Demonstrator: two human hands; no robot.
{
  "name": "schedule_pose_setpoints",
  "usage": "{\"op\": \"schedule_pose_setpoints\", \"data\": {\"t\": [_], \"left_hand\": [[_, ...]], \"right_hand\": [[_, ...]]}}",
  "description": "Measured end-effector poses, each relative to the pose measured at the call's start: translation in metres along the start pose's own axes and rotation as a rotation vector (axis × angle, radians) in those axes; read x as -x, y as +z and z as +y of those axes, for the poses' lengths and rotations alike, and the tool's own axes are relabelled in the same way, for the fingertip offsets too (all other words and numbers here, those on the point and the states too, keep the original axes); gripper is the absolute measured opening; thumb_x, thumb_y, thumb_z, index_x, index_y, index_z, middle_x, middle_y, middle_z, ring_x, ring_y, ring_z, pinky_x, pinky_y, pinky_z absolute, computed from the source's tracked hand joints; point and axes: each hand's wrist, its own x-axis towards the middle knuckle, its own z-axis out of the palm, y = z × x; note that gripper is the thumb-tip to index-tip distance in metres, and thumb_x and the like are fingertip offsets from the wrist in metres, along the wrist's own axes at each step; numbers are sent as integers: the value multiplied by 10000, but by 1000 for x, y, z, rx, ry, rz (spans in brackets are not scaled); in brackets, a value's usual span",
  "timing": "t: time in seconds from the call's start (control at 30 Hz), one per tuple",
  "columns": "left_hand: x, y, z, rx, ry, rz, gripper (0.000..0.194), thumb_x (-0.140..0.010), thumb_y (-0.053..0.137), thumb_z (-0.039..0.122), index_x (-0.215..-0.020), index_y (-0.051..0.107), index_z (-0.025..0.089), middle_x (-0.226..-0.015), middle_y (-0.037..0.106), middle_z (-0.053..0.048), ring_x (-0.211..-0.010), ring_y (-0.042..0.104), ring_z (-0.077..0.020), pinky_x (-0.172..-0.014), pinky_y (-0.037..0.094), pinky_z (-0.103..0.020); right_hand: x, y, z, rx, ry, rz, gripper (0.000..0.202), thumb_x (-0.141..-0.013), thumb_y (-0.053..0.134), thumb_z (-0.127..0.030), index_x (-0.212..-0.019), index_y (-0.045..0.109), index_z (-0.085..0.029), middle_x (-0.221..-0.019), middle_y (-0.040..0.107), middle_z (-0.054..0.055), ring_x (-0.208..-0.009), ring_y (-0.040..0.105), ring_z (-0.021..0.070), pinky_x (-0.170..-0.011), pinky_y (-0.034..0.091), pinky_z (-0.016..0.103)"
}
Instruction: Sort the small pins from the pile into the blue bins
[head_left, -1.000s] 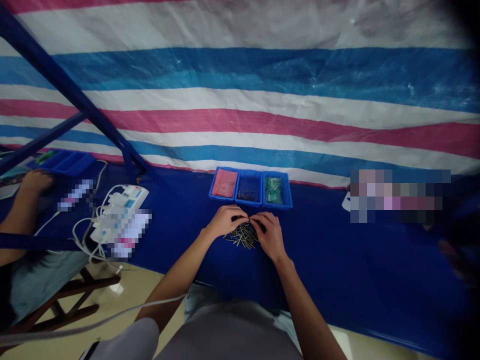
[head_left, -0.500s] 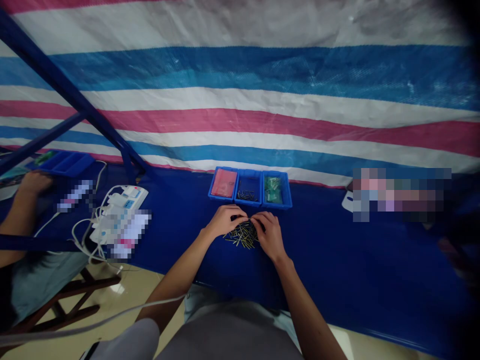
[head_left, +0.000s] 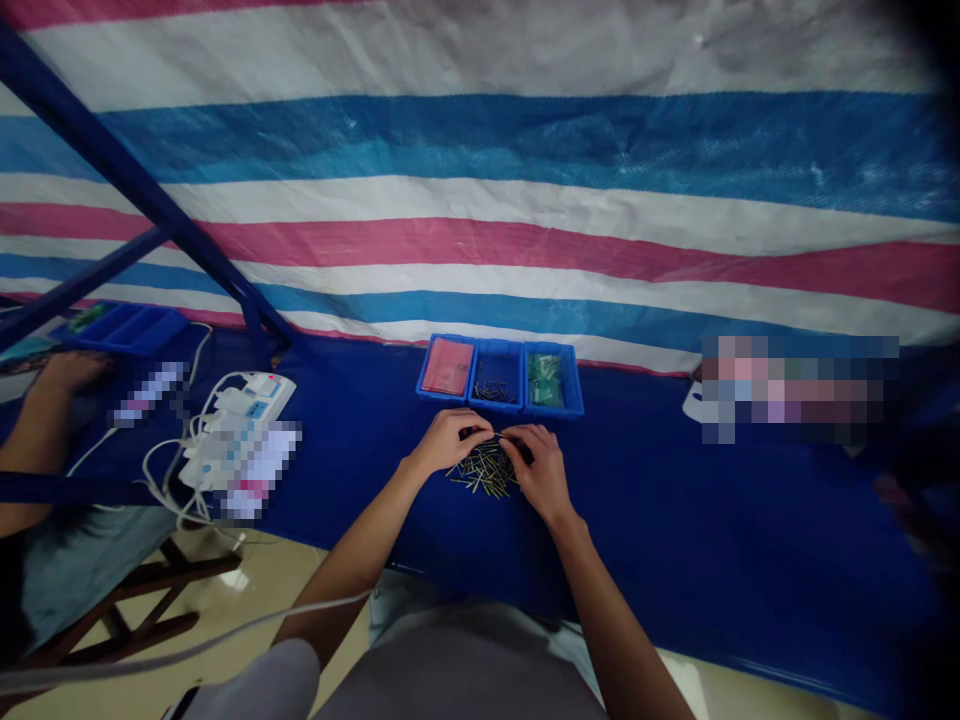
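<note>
On the blue tabletop (head_left: 720,540), your left hand (head_left: 450,440) and right hand (head_left: 541,465) flank, about equally near, the pile of thin sticks (head_left: 487,472) on the near side of your fingers, yellowish and dark, lying crisscross. Both hands' fingers pinch one slim piece (head_left: 498,435), lengthwise left to right.

The single camera, worn on the head, looked forward and down from above the near edge of the tabletop (head_left: 675,520); its wide view stood well back from the hands (head_left: 448,440), faced the striped sheet (head_left: 480,240) beyond the back edge, and caught the wearer's torso (head_left: 457,665) lowest.
</note>
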Motion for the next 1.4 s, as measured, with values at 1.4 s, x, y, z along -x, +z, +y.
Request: {"op": "schedule_pose_setpoints", "data": {"t": [1.4], "left_hand": [[0, 1, 1, 15, 30, -14, 201, -919, 655, 328, -910, 768, 161, -851, 731, -65, -760, 653, -149, -742, 499, -255]], "right_hand": [[0, 0, 1, -25, 6, -10, 225, -1007, 501, -338, -916, 669, -218, -955, 687, 49, -921, 598, 218, -827, 381, 387]]}}
